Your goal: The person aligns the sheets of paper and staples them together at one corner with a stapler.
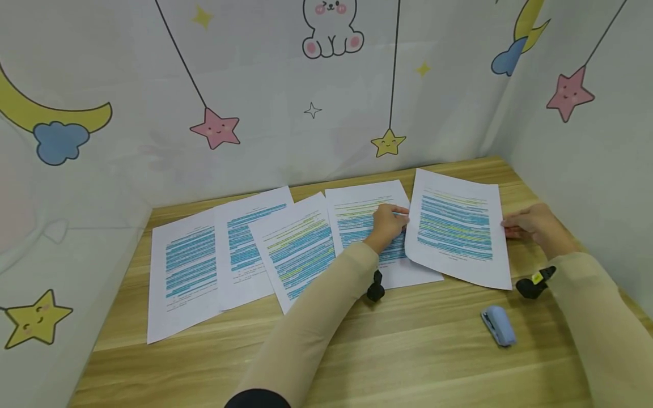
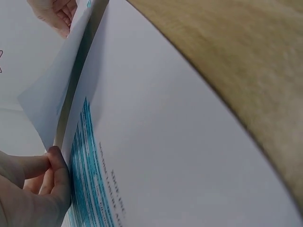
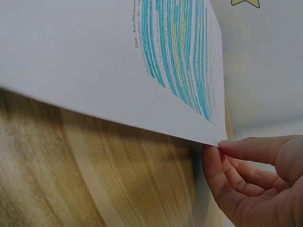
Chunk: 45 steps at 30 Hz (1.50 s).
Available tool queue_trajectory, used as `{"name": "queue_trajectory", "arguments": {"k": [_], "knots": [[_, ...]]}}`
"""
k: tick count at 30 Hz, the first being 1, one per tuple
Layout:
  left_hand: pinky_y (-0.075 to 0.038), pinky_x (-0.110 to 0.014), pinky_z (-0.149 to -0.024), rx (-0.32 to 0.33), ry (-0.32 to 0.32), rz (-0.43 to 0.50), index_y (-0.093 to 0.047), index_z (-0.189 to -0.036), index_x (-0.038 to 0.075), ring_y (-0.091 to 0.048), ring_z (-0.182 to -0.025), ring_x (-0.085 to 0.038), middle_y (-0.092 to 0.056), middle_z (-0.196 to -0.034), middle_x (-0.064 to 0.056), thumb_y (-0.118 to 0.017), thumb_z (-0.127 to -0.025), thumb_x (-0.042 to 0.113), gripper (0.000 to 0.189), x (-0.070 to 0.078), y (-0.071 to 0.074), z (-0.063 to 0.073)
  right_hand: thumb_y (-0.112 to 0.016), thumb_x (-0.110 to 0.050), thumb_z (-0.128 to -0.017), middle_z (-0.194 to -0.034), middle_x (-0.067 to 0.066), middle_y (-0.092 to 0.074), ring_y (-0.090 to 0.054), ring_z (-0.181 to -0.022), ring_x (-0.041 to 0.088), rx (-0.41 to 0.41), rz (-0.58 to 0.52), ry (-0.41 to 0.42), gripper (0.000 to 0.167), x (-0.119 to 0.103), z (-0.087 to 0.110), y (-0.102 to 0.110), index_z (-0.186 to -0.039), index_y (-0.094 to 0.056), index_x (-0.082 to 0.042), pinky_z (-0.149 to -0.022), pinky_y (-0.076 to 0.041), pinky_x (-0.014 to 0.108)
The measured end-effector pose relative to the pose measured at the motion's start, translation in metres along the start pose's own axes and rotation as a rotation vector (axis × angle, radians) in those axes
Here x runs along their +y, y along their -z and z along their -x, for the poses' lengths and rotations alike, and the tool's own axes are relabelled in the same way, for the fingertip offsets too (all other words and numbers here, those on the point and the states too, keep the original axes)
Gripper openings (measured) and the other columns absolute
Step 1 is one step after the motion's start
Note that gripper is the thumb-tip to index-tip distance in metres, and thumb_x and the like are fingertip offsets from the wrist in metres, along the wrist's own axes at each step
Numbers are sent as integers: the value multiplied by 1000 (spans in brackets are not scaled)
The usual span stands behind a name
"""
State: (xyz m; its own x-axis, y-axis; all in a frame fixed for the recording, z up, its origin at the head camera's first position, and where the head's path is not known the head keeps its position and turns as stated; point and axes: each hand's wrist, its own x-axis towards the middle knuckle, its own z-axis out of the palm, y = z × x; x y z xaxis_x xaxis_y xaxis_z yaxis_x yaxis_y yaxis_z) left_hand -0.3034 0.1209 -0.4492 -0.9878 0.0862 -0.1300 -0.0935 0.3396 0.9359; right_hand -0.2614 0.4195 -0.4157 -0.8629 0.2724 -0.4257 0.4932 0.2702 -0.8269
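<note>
A printed sheet of paper with blue and yellow highlighted lines is raised off the table at the right. My right hand pinches its right edge between thumb and fingers, as the right wrist view shows on the paper. At the opposite edge, my left hand pinches the same sheet; thumb and fingertips meet there in the left wrist view. Below the left hand lies another highlighted sheet, partly covered by the hand and the raised paper.
To the left lie more highlighted sheets: a tilted one, one behind it, and one at the far left, overlapping. A small blue stapler sits on the wooden table near my right forearm. Patterned white walls border the table.
</note>
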Motion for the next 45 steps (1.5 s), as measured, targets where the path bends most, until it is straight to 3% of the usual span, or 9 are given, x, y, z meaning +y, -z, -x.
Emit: {"name": "queue_trajectory", "arguments": {"k": [4, 10, 19, 31, 45], "knots": [[-53, -19, -55, 8, -17, -20, -76, -99, 1, -60, -60, -10, -67, -73, -6, -70, -92, 1, 9, 1, 0, 0, -60, 12, -93, -67, -1, -64, -65, -62, 11, -8, -6, 19, 15, 0, 0, 1, -106, -63, 19, -66, -62, 28], [-52, -19, -55, 21, -22, -54, -77, -98, 2, -61, -61, -9, -70, -77, -7, -70, -92, 1, 9, 1, 0, -1, -60, 7, -96, -66, -4, -62, -65, -63, 11, 48, 44, 1, 29, -1, -3, -4, -121, -56, 19, -67, -61, 28], [-55, -20, -60, 26, -10, -73, -77, -97, 3, -65, -69, -11, -71, -84, -7, -70, -92, 3, 9, 2, 3, 2, -63, 7, -94, -67, -4, -62, -65, -62, 12, 81, 31, 32, 22, -1, -6, -7, -114, -62, 16, -65, -61, 29], [-54, -19, -58, 36, -14, -66, -77, -99, 1, -63, -65, -11, -71, -81, -8, -69, -92, 1, 10, 3, 6, 4, -60, 3, -97, -68, -6, -60, -64, -63, 11, 87, 98, 44, 37, -2, -5, -12, -129, -51, 18, -66, -61, 28], [-53, -18, -59, 52, -56, -123, -78, -99, 3, -65, -70, -10, -74, -88, -6, -70, -90, 1, 12, -1, 19, 4, -63, 4, -95, -69, -5, -62, -66, -62, 12, 66, 78, 98, 34, -10, 2, -20, -124, -53, 18, -66, -62, 30]]}}
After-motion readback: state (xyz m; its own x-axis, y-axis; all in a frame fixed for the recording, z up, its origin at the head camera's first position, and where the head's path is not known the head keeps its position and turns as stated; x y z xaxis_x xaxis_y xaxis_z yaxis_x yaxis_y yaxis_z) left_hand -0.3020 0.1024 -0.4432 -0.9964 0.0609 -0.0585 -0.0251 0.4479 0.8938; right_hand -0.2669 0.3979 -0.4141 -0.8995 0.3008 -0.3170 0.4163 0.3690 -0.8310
